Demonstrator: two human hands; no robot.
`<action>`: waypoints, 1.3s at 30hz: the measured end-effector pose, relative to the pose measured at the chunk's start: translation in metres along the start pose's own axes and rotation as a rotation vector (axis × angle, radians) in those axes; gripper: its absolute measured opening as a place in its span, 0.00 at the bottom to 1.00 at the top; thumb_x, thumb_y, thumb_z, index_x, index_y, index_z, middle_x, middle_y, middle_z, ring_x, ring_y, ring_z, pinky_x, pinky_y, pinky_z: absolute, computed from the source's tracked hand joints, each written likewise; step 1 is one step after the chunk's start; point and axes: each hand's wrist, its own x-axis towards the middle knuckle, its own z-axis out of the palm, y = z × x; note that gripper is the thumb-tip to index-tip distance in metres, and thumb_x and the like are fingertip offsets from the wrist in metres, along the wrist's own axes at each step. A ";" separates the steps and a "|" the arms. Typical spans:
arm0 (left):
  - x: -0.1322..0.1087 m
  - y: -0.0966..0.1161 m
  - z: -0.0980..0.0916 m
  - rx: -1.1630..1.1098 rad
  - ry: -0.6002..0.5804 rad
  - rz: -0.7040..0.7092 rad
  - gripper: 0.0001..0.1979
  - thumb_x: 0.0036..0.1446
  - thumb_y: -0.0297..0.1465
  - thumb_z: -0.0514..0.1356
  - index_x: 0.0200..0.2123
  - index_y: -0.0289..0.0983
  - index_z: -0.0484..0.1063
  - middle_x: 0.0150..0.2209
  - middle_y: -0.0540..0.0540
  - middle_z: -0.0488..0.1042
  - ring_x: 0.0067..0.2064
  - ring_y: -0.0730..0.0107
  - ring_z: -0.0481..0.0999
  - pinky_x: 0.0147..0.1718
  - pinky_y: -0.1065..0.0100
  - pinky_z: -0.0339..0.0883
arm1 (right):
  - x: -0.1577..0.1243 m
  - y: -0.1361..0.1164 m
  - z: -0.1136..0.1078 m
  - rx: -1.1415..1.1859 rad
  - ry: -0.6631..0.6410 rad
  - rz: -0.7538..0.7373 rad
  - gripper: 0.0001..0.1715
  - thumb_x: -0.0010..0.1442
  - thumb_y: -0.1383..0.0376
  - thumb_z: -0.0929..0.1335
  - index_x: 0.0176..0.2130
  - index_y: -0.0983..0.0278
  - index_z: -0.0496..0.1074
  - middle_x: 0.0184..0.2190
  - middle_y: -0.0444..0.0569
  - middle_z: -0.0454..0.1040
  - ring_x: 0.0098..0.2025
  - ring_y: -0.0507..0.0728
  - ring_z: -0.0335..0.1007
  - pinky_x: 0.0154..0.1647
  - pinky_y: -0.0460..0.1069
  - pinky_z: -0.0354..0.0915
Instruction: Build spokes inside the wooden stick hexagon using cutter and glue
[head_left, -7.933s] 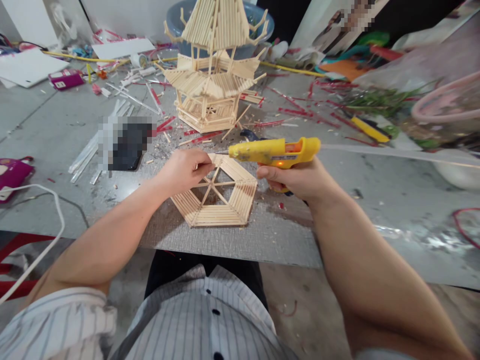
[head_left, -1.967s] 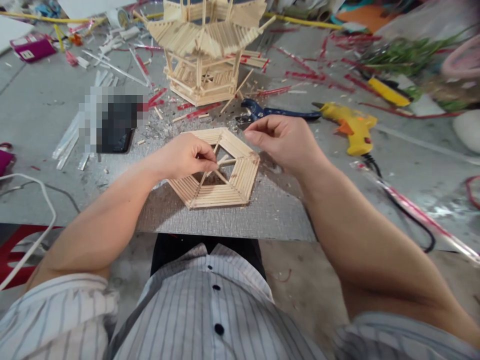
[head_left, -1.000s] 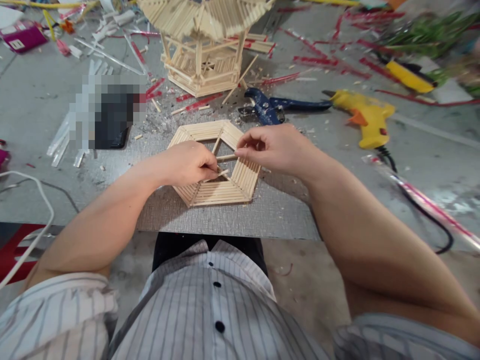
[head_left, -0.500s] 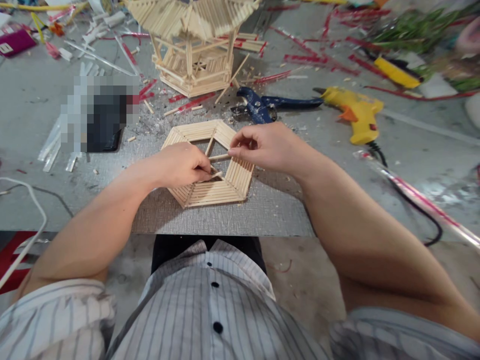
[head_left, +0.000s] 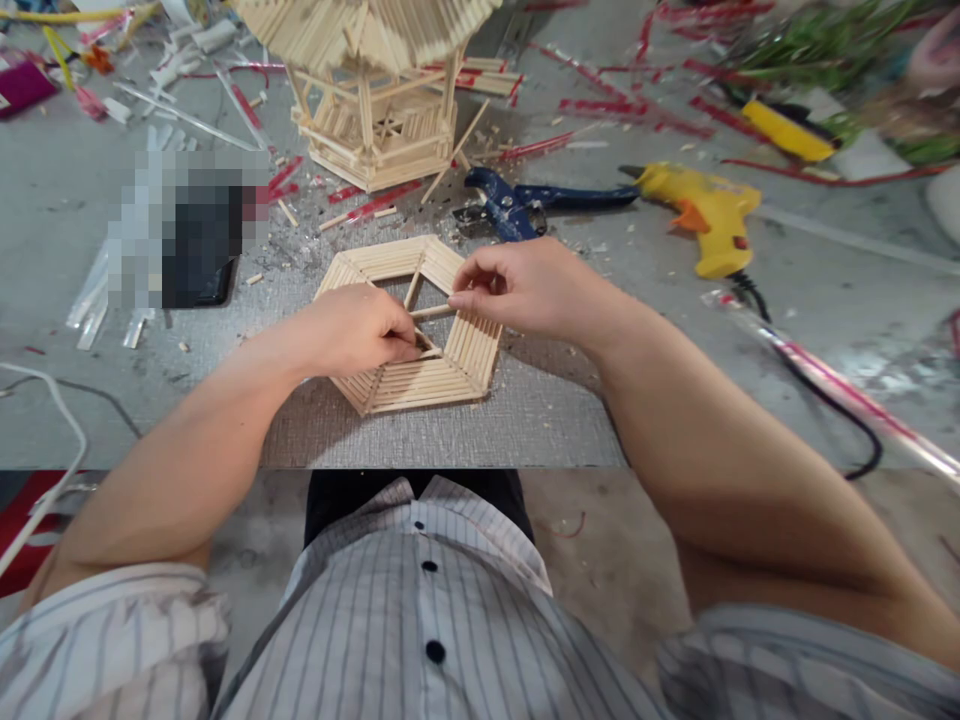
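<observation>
A flat hexagonal frame of thin wooden sticks (head_left: 420,375) lies on a grey textured mat (head_left: 465,430) at the near table edge. My left hand (head_left: 352,330) rests on its left side, fingers pinched at the hub where the inner spokes meet. My right hand (head_left: 525,290) is above the frame's right side, thumb and forefinger pinching the outer end of one spoke stick (head_left: 431,312). Both hands are closed on the sticks.
A tall stick pagoda model (head_left: 375,110) stands behind the frame. Blue pliers (head_left: 517,205) and a yellow glue gun (head_left: 705,215) with a black cord lie to the right. A dark phone (head_left: 199,245), glue sticks, red scraps and a white cable (head_left: 52,420) litter the left.
Earlier my right hand held the glue gun over the frame; it now lies on the table. In the last second both hands keep pinching the spokes, barely shifting.
</observation>
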 end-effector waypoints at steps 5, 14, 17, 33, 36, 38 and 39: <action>0.000 0.001 0.000 0.010 0.021 0.002 0.12 0.56 0.34 0.57 0.36 0.39 0.81 0.36 0.49 0.80 0.36 0.73 0.75 0.36 0.72 0.59 | 0.000 0.000 0.000 0.008 -0.002 0.004 0.12 0.57 0.59 0.67 0.37 0.64 0.76 0.29 0.47 0.74 0.31 0.53 0.66 0.32 0.49 0.54; 0.002 0.000 0.001 0.002 0.012 0.006 0.12 0.56 0.34 0.58 0.33 0.38 0.80 0.34 0.48 0.79 0.35 0.71 0.74 0.35 0.70 0.58 | 0.000 0.002 0.001 0.031 0.010 -0.021 0.12 0.56 0.59 0.68 0.36 0.63 0.76 0.28 0.47 0.74 0.30 0.53 0.65 0.31 0.49 0.54; 0.001 0.001 0.001 0.003 -0.008 -0.012 0.12 0.56 0.35 0.58 0.34 0.37 0.80 0.35 0.47 0.79 0.36 0.70 0.74 0.37 0.69 0.58 | 0.000 0.001 0.001 0.028 0.010 -0.016 0.11 0.56 0.60 0.68 0.36 0.64 0.76 0.28 0.47 0.74 0.30 0.53 0.65 0.31 0.49 0.54; 0.003 -0.002 0.001 -0.027 0.014 0.026 0.11 0.55 0.34 0.58 0.30 0.37 0.80 0.31 0.49 0.78 0.33 0.74 0.72 0.35 0.71 0.58 | 0.000 0.001 0.001 0.013 0.019 -0.010 0.11 0.56 0.60 0.68 0.36 0.64 0.76 0.27 0.46 0.74 0.30 0.52 0.65 0.30 0.48 0.54; 0.002 -0.002 0.001 -0.035 0.016 0.014 0.11 0.55 0.35 0.59 0.30 0.38 0.80 0.32 0.49 0.78 0.33 0.73 0.72 0.35 0.71 0.58 | 0.000 0.002 0.001 0.018 0.017 -0.019 0.12 0.56 0.59 0.68 0.36 0.63 0.76 0.28 0.47 0.74 0.30 0.53 0.65 0.30 0.48 0.53; 0.002 -0.001 0.001 -0.035 0.021 0.016 0.11 0.54 0.35 0.59 0.30 0.38 0.80 0.31 0.49 0.78 0.33 0.74 0.72 0.36 0.71 0.58 | 0.000 0.002 0.001 0.020 0.018 -0.027 0.12 0.56 0.59 0.68 0.36 0.63 0.76 0.27 0.47 0.74 0.30 0.52 0.65 0.30 0.48 0.53; 0.002 -0.001 0.001 -0.033 0.024 0.020 0.11 0.54 0.35 0.59 0.30 0.38 0.80 0.31 0.49 0.78 0.33 0.74 0.72 0.36 0.71 0.58 | 0.000 0.002 0.001 0.021 0.018 -0.027 0.12 0.56 0.59 0.68 0.36 0.63 0.76 0.27 0.46 0.74 0.30 0.52 0.65 0.30 0.48 0.53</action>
